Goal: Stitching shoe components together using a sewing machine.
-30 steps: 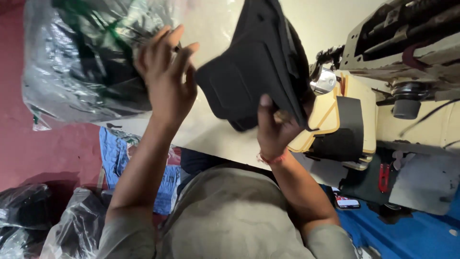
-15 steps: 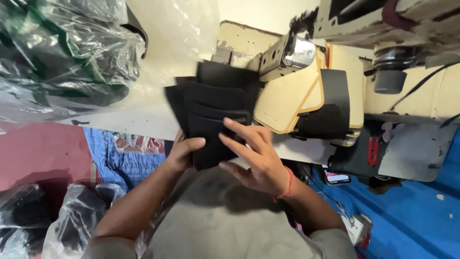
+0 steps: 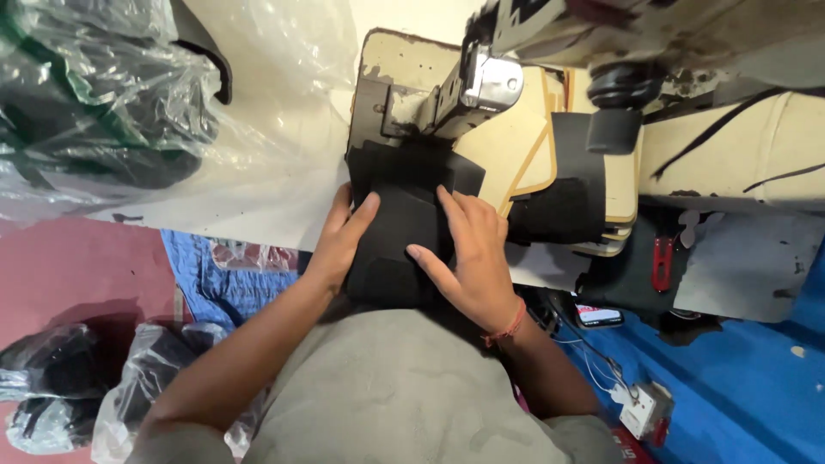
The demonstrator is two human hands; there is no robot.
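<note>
Head view, the only one. Person is sitting at a sewing machine (image 3: 516, 77), both hands working on a stack of black fabric pieces (image 3: 404, 215) lying on the machine bed, just in front of the needle area.

Left hand (image 3: 339, 241) is resting along the stack's left edge, fingers straight and close together, palm pressing down. It looks to be acting as a side guide, keeping that edge square. Not gripping anything.

Right hand (image 3: 473, 258) is lying flat on top of the stack, fingers spread fairly wide, pinning the layers against the bed so they are not sliding apart. An orange thread band is sitting on that wrist.

A tan template board (image 3: 524, 159) with a second black piece (image 3: 567, 193) on it is sitting just right of the stack, touching the bed, presumably parked within reach. A clear plastic bag of dark goods (image 3: 103, 112) is occupying the table top left. More bagged dark material (image 3: 51, 395) is lying on the floor at lower left.

Hard to make out: the needle and presser foot are lost in shadow behind the metal head. The near end of the stack is disappearing under the person's grey shirt (image 3: 404, 395). How many layers are in the stack, cannot tell. Machine upper body is cut off by the frame top.
</note>
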